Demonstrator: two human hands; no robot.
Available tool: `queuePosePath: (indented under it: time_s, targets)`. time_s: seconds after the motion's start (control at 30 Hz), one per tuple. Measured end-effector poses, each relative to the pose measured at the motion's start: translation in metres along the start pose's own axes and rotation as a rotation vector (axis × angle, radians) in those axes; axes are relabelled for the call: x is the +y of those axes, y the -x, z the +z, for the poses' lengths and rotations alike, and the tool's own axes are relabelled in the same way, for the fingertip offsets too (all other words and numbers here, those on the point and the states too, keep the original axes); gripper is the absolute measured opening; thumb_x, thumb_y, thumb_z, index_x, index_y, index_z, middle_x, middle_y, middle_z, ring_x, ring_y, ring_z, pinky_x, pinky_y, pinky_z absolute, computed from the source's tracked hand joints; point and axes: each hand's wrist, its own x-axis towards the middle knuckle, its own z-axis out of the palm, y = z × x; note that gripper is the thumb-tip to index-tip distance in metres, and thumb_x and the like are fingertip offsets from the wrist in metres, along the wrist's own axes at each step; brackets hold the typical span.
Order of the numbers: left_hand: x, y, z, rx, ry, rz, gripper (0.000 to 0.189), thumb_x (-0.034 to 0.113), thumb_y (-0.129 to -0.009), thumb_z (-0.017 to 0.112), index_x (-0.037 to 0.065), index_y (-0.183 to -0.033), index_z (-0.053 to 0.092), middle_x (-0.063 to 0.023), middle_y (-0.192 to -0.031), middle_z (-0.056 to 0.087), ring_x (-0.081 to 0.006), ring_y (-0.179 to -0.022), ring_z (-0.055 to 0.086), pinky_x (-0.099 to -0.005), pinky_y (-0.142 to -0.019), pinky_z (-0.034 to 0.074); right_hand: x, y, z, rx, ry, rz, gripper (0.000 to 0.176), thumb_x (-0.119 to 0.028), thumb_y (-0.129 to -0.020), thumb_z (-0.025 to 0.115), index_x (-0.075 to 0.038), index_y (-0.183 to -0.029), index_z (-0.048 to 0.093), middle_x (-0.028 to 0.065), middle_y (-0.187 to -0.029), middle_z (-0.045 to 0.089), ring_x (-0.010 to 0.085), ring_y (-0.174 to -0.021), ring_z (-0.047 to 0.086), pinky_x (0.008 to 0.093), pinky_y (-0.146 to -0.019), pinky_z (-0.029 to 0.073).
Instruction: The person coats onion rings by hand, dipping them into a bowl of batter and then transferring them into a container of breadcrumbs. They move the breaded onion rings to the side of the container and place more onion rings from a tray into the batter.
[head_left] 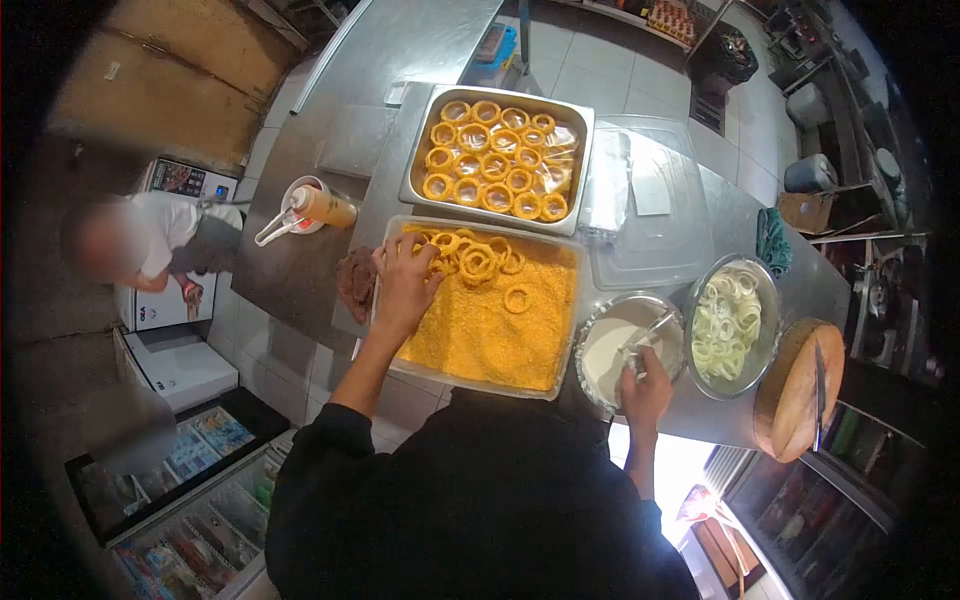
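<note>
A clear tub [578, 330] holds yellow-orange crumbs, with several crumb-coated onion rings [478, 262] heaped at its far left. My left hand [405, 285] reaches over the tub's left side, fingers apart and fingertips at the heaped rings. One coated ring [517, 298] lies alone on the crumbs. To the right, a metal bowl [592, 392] contains pale batter. My right hand [645, 388] is at the bowl's near right side, its fingers closed on a thin, pale, batter-smeared utensil [658, 322] that dips into the batter. What kind of utensil it is, I cannot tell.
Behind the tub, a steel tray [410, 180] holds rows of coated rings. Sliced onion rings [735, 315] fill a bowl on the right, beside a round chopping board [790, 400] with a knife [820, 385]. A sauce bottle [325, 207] stands left; another person [170, 235] is beyond the table.
</note>
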Motion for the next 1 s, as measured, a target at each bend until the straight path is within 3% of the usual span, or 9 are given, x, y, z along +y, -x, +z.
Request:
queuePosePath:
  time_s: [0.2, 0.27, 0.37, 0.5, 0.7, 0.87, 1.0]
  targets:
    - [-0.006, -0.004, 0.005, 0.003, -0.091, 0.116, 0.034, 0.011, -0.082, 0.082, 0.01, -0.114, 0.069, -0.0103, -0.125, 0.062, -0.033, -0.127, 0.054, -0.0527, -0.11, 0.035, 0.004, 0.0, 0.002, -0.008, -0.016, 0.013, 0.038, -0.016, -0.087, 0.075, -0.011, -0.125, 0.072, 0.0166, -0.113, 0.077, 0.0379, -0.102, 0.075, 0.0469, -0.089, 0.058]
    - [-0.006, -0.006, 0.005, -0.009, -0.124, 0.102, 0.031, 0.008, -0.082, 0.08, 0.009, -0.111, 0.068, -0.0099, -0.116, 0.064, -0.0318, -0.119, 0.059, -0.0507, -0.105, 0.04, 0.003, 0.0, 0.002, -0.008, -0.015, 0.029, 0.039, -0.016, -0.087, 0.075, -0.011, -0.125, 0.072, 0.0164, -0.113, 0.078, 0.0376, -0.103, 0.075, 0.0467, -0.089, 0.058]
    - [-0.005, -0.007, 0.002, -0.067, -0.07, 0.09, 0.037, 0.007, -0.083, 0.081, 0.009, -0.117, 0.066, -0.0097, -0.11, 0.063, -0.0315, -0.113, 0.06, -0.0471, -0.099, 0.045, 0.005, 0.001, 0.004, 0.005, -0.021, 0.039, 0.039, -0.016, -0.086, 0.076, -0.011, -0.124, 0.072, 0.0163, -0.113, 0.078, 0.0373, -0.103, 0.075, 0.0462, -0.089, 0.058]
    - [0.001, -0.012, -0.008, -0.036, -0.039, 0.133, 0.032, 0.006, -0.085, 0.08, 0.007, -0.114, 0.067, -0.0105, -0.106, 0.065, -0.0337, -0.102, 0.063, -0.0453, -0.091, 0.049, 0.005, 0.001, 0.002, 0.02, -0.051, 0.02, 0.038, -0.015, -0.086, 0.076, -0.012, -0.124, 0.072, 0.0162, -0.111, 0.077, 0.0373, -0.102, 0.075, 0.046, -0.087, 0.059]
    - [0.031, -0.052, -0.03, 0.115, 0.306, 0.091, 0.022, 0.007, -0.086, 0.081, 0.003, -0.104, 0.07, -0.012, -0.098, 0.069, -0.0314, -0.089, 0.069, -0.0434, -0.081, 0.055, 0.0, 0.002, 0.0, 0.063, -0.057, -0.001, 0.035, -0.016, -0.087, 0.075, -0.012, -0.122, 0.073, 0.0158, -0.107, 0.078, 0.0371, -0.098, 0.076, 0.0461, -0.084, 0.058]
    - [0.055, -0.107, -0.016, 0.012, 0.617, 0.1, 0.021, 0.01, -0.085, 0.084, 0.002, -0.101, 0.071, -0.0114, -0.093, 0.071, -0.0276, -0.086, 0.07, -0.0399, -0.078, 0.056, -0.002, 0.001, -0.002, 0.053, -0.041, 0.001, 0.032, -0.016, -0.088, 0.075, -0.012, -0.12, 0.073, 0.0159, -0.106, 0.078, 0.0366, -0.097, 0.076, 0.046, -0.084, 0.058]
    - [0.069, -0.116, 0.012, -0.065, 0.631, 0.17, 0.02, 0.012, -0.085, 0.084, 0.002, -0.097, 0.071, -0.0121, -0.092, 0.071, -0.0288, -0.087, 0.071, -0.041, -0.079, 0.057, -0.003, 0.002, -0.002, 0.062, -0.049, -0.003, 0.032, -0.015, -0.089, 0.074, -0.013, -0.121, 0.072, 0.0157, -0.105, 0.077, 0.0366, -0.096, 0.076, 0.0457, -0.084, 0.058]
